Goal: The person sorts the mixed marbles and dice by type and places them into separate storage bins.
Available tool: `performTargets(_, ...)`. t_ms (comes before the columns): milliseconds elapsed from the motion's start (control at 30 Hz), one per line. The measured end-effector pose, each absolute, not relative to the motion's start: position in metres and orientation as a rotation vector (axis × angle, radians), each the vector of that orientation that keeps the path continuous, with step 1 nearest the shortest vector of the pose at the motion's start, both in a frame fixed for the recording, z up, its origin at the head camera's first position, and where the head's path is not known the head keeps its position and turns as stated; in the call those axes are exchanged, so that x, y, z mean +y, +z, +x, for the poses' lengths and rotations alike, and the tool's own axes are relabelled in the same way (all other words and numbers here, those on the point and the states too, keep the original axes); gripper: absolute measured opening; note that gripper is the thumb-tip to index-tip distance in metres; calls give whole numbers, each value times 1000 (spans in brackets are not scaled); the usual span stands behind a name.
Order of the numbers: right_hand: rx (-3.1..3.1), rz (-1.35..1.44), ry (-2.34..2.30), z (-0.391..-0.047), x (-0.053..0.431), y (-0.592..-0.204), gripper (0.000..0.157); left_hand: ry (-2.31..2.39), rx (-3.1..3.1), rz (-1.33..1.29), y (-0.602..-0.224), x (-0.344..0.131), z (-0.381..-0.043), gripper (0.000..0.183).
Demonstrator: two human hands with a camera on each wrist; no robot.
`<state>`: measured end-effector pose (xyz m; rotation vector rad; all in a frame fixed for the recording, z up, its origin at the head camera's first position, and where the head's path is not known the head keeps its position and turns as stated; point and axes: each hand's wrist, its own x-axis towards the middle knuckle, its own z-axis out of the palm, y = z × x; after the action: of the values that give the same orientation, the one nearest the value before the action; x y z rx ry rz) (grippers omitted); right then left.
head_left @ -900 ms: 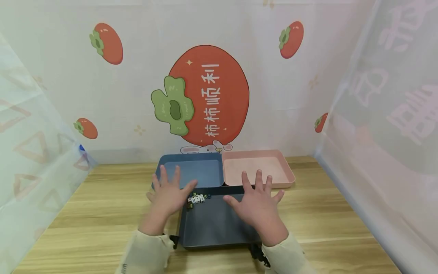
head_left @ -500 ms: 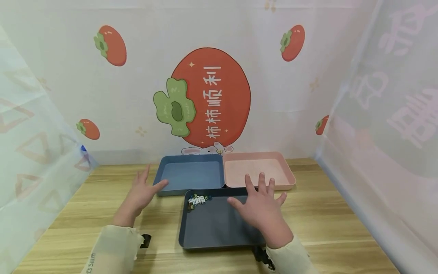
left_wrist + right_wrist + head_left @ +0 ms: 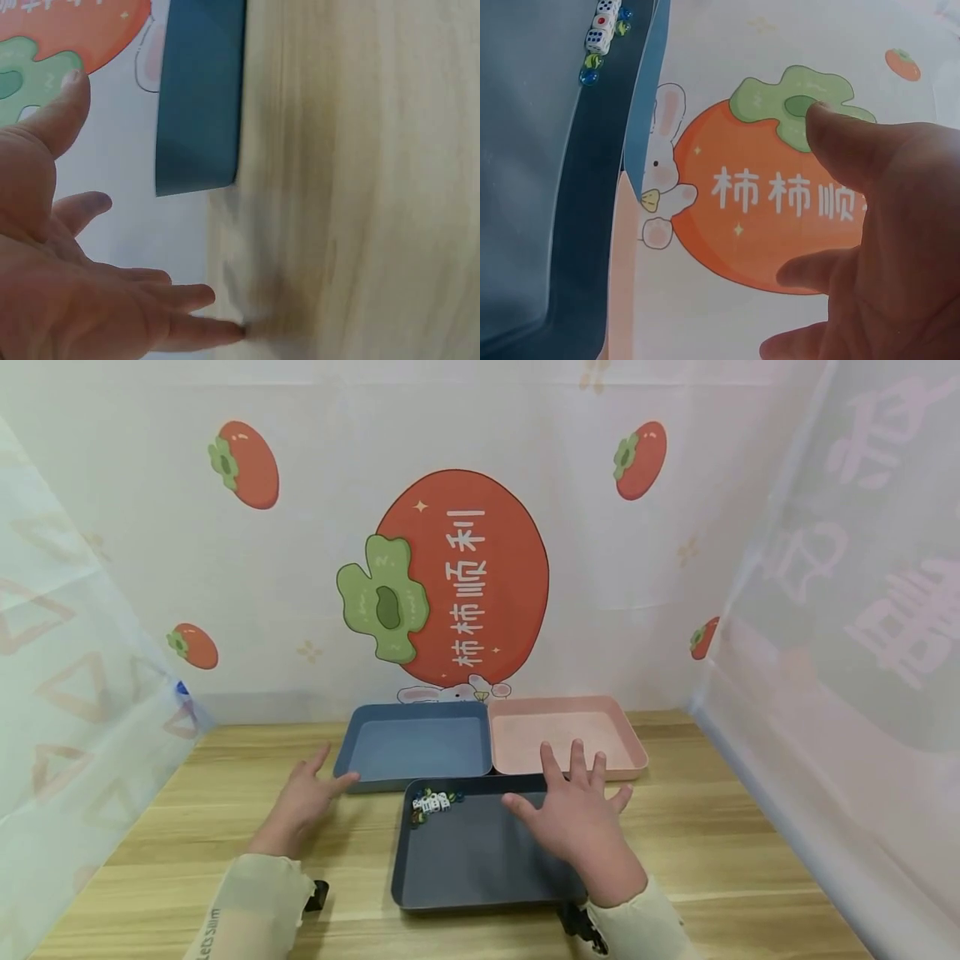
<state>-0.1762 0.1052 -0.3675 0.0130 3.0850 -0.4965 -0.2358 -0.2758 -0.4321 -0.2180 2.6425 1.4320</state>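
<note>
While the right hand [image 3: 573, 822] spreads its fingers over the right side of the dark tray [image 3: 480, 860], grip wide, I see the left hand [image 3: 303, 797] has swung outward and lower, beside the blue tray [image 3: 420, 747], its grip also wide with nothing held. That leaves the dice [image 3: 431, 802] and marbles [image 3: 589, 76] untouched in the dark tray's far left corner. Beyond, the pink tray [image 3: 562, 735] adjoins the blue one on the counter [image 3: 360, 877], before a persimmon-printed backdrop [image 3: 300, 552].

right side of the dark tray [image 3: 480, 860] partly hidden by the right hand [image 3: 581, 827], marbles [image 3: 460, 797] beside the dice [image 3: 433, 802] too small to count in the head view, sleeves [image 3: 251, 893] cut by its bottom edge
</note>
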Motion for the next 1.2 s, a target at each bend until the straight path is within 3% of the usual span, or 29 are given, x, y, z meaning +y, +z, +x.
performTargets(1200,3190,-40,-425,-177,104,-367,107,1406,2603,-276,-442,-274,-241,78)
